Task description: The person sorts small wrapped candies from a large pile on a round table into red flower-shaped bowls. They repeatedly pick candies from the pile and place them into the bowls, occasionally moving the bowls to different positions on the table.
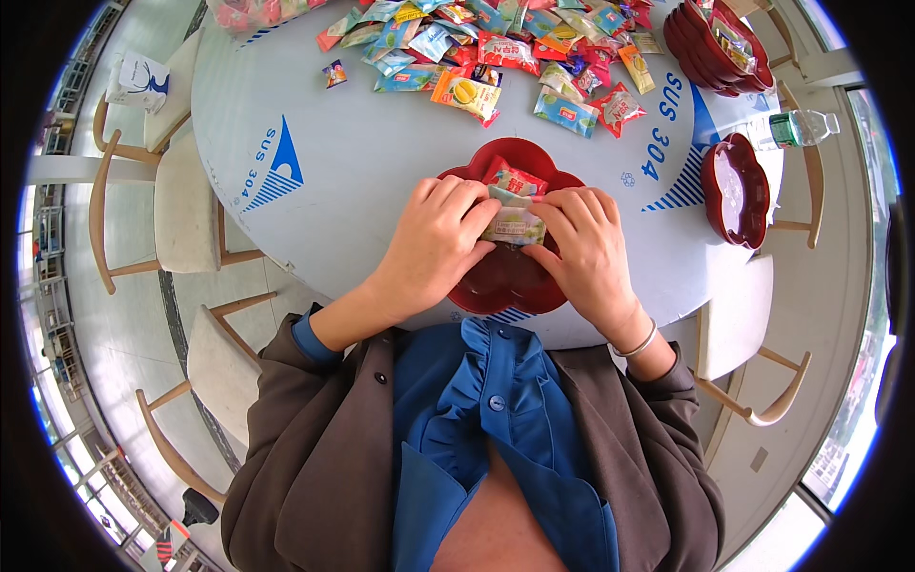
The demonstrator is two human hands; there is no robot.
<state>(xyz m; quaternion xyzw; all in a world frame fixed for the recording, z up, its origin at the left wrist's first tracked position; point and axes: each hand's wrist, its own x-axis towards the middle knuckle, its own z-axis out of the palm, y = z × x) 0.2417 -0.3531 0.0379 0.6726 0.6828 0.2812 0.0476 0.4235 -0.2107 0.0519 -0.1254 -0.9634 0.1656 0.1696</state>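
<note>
A dark red flower-shaped bowl (500,286) stands on the table right in front of me. Above it, my left hand (442,232) and my right hand (587,243) hold a pale green-and-white wrapped snack packet (516,226) between them, one at each side. Fingers and thumbs pinch its ends, and its front bears writing. Behind it, a red wrapped packet (512,179) lies in the bowl's far part. Whether the held packet touches the bowl cannot be made out.
A heap of wrapped snacks (493,43) covers the table's (357,193) far side. Stacked red bowls (704,57) stand far right, with another red bowl (736,189) nearer and a plastic bottle (804,129) beside it. Chairs (184,207) surround the table; a paper cup-like container (138,82) is at left.
</note>
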